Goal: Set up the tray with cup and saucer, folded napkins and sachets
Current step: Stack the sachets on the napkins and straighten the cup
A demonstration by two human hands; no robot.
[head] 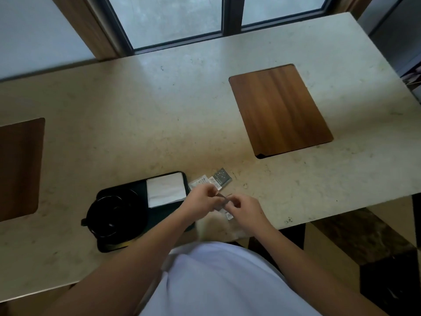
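Head cam is all I've got, looking down at a pale stone surface [159, 115] with two wooden panels set into it, one far right [280, 110] and one cut off at the left edge [20, 167].

So the black tray [107, 246] sits near the front edge, a bit left of centre. On its left half there's a black cup on a black saucer [116, 215], handle sticking out to the left; honestly they blur into each other in this light, so I can't tell the rim details. On the tray's far right corner lies a white folded napkin [166, 190], flat and squared up.

Sachets: a couple lie on the surface just beside the tray's right edge, a white one [199, 182] and a grey one with a pale dot pattern [221, 177], overlapping a bit. Both hands are just in front of them, close together over the surface, right of the tray. Left hand [201, 198] has its fingers curled, pinching what looks like a small sachet [222, 202], and right hand [245, 207] is curled in on the same bit from the other side. A white sachet end [229, 215] pokes out beneath the right hand. It's blurry there, so exactly how many sachets they've got, can't tell.
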